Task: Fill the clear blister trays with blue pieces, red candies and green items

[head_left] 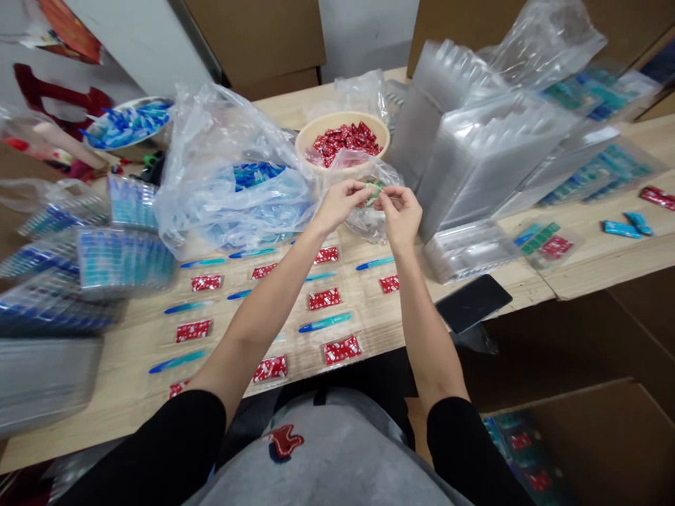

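Note:
My left hand (342,204) and my right hand (401,214) meet in front of the cream bowl. Both pinch a small green piece (374,193) between fingertips; blur hides its exact kind. Just beneath it lies a crumpled clear plastic bag (363,223). The cream bowl (301,149) behind my hands holds many red patterned packets (348,143). Below my forearms, clear plastic trays are laid in rows, several with a blue pen-shaped item (325,322) and a red packet (342,349) in them.
Tall stacks of clear trays (474,161) stand right of my hands. A black phone (473,303) lies at the front edge. On the left are a big plastic bag of blue items (232,204), a bowl (129,144) and stacked filled trays (124,260). An open carton (595,429) sits below right.

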Motion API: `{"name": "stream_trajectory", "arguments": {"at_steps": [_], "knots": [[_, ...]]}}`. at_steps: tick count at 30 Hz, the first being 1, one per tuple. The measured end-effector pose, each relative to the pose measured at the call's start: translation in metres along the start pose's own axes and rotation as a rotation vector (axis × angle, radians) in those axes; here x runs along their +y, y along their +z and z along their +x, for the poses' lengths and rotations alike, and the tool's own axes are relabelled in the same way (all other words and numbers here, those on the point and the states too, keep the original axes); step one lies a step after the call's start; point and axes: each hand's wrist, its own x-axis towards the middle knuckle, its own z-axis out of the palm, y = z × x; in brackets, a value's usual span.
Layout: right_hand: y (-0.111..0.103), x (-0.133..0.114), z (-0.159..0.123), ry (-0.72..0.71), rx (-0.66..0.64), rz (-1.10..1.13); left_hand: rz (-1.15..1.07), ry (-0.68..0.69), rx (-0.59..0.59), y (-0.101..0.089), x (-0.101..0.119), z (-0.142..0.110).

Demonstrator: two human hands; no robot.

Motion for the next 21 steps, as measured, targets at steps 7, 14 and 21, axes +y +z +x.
{"name": "stream_trajectory", "arguments": {"at_steps": [7, 14, 21], "knots": [[0.003, 0.003, 0.000, 0.021, -0.032, 0.069, -0.012, 0.009, 0.006, 0.005, -0.006, -0.001], [0.011, 0.018, 0.006, 0.119, 0.012, 0.087, 0.041, 0.075, 0.039, 0.010, -0.009, -0.004], [0.025, 0.027, 0.006, 0.119, 0.053, 0.000, 0.151, 0.241, 0.159, 0.022, -0.014, -0.019]]}}
